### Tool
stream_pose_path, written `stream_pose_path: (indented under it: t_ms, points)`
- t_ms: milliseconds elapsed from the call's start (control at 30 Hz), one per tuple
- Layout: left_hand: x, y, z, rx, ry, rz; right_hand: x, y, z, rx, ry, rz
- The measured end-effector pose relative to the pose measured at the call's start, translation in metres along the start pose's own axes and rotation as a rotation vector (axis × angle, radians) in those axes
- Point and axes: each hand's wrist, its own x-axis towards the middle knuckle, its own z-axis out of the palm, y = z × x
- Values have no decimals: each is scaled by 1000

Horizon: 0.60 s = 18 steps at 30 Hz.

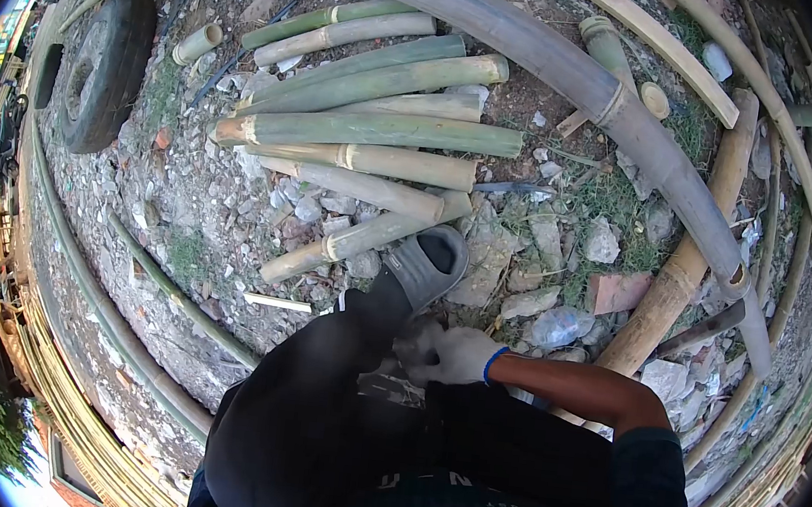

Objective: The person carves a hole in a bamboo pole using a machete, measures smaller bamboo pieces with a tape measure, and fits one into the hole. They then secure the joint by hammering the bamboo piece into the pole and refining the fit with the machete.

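Observation:
My right hand (463, 356), in a white work glove with a blue cuff, reaches in low between my legs, just behind my dark clog (427, 274). Its fingers are bent and closed; what they hold is hidden in shadow and blur. A greyish blurred shape (412, 341) lies against the fingertips, and I cannot make out what it is. My left hand does not show clearly anywhere. Past the clog, several cut bamboo pieces (389, 131), green and tan, lie side by side on the rubble. The nearest bamboo piece (353, 238) lies slanted beside the clog's toe.
A long grey bamboo pole (508, 32) arches across the far side and down the right. A thick tan bamboo pole (669, 291) lies at right. An old tire (108, 74) stands far left. Broken stones, a brick (620, 292) and a plastic bottle (560, 327) lie around.

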Motion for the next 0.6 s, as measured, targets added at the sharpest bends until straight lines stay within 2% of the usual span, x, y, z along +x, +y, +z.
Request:
stream_pose_path:
  t_ms: [67,200,433,533,567,600]
  points:
    - [3,2,0,-9,-3,-7,12,4,20,42,83,127]
    - [12,3,-2,-25,-23,-14,0,2,13,100,77,209]
    - [33,9,-23,-55,-111,-28,-10,24,18,93,182,68]
    - [29,17,-56,-166,-139,-91,-18,40,-28,239,-119,34]
    - [20,20,-69,-294,-60,-149,-28,42,-47,221,-109,-26]
    - [17,20,-70,-497,147,-132,-43,41,-68,211,-101,-83]
